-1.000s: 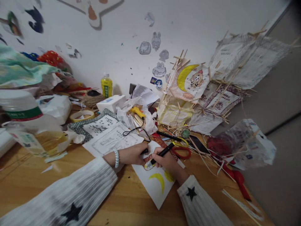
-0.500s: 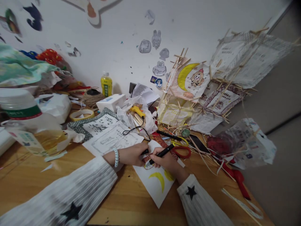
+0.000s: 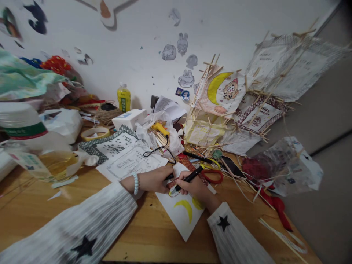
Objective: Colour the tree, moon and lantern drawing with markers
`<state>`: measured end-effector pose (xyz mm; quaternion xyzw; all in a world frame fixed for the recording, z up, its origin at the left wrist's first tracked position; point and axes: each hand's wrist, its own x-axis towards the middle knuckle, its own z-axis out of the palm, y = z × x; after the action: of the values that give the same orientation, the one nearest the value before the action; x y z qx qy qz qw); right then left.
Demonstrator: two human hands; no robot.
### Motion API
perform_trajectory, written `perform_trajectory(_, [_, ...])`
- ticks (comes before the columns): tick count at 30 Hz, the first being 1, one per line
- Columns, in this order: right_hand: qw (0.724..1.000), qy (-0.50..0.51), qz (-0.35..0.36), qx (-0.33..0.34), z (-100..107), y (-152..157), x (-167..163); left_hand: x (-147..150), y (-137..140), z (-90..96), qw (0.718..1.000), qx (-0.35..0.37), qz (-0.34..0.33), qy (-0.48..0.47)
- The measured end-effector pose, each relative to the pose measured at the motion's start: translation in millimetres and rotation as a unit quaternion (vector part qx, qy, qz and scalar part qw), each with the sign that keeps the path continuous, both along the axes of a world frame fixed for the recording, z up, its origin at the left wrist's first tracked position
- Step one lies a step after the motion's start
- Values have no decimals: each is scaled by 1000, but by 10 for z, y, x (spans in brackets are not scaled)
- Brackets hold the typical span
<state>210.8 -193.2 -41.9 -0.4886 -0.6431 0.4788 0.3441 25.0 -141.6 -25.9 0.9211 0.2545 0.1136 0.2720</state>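
My right hand [image 3: 194, 187] is closed around a black marker [image 3: 194, 173], its tip pointing down at a white sheet of paper [image 3: 180, 227]. On that sheet are a yellow crescent moon [image 3: 186, 209], another yellow shape partly covered by my right hand, and a small outlined drawing near the tip. My left hand [image 3: 157, 180], with a pale bead bracelet at the wrist, rests at the sheet's upper left. A black marker cap [image 3: 169, 176] sticks out between its closed fingers. Part of the drawing is hidden by my fingers.
Drawn sheets [image 3: 129, 165] lie to the left. Beyond are a plastic bag of sticks [image 3: 159, 137], red-handled scissors [image 3: 216, 177] and a phone [image 3: 233, 167]. Stick-framed paper lanterns [image 3: 220, 95] stand back right. A large bottle [image 3: 33, 146] and a tape roll [image 3: 95, 134] are on the left.
The marker has tilted slightly, its rear end lower and nearer to me, with the tip still by the small drawing. My left hand stays in place. The view has shifted a little.
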Motion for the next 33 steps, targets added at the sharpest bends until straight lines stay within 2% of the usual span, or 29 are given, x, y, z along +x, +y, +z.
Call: perform_trajectory(33, [1000, -18, -5, 3, 29, 20, 14, -8, 0, 9, 1000, 3, -9, -11])
